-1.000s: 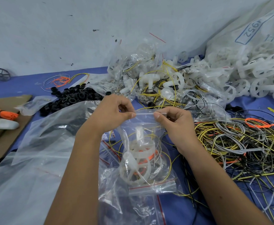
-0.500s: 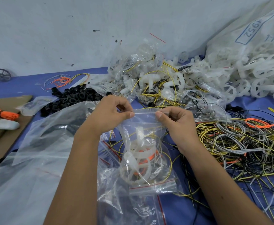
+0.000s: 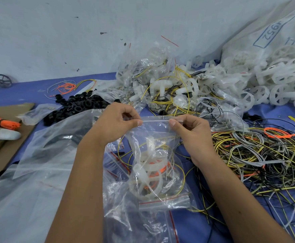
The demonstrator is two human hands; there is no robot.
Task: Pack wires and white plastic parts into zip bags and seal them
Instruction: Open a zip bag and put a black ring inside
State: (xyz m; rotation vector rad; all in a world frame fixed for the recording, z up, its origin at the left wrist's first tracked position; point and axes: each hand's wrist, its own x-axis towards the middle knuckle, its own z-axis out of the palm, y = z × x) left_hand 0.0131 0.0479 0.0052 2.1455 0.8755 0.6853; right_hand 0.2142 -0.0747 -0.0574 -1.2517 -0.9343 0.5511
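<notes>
While a blue work table [image 3: 204,223] stretches out below a pale wall, its surface is crowded with supplies. At the far right a large white sack of white plastic wheel parts [image 3: 283,74] spills open. Nearer on the right lies a tangled heap of yellow, grey, black and orange wires [image 3: 258,160]. A heap of filled clear bags [image 3: 160,85] sits at the back centre, and a pile of small black rubber rings [image 3: 80,106] lies to the left. Large empty clear plastic bags [image 3: 43,149] cover the near left.

In the centre the person holds up a small clear zip bag [image 3: 153,165] containing a white plastic wheel and coiled yellow and orange wire. The bag hangs straight down from the fingers, above a stack of empty red-striped zip bags [image 3: 164,200]. Its zip strip [image 3: 156,121] runs level from left to right between the hands. The left hand [image 3: 116,122] pinches the strip's left end and the right hand [image 3: 191,130] pinches its right end, both equally near. Sealing probably calls for sliding pinched fingers along that horizontal strip.
</notes>
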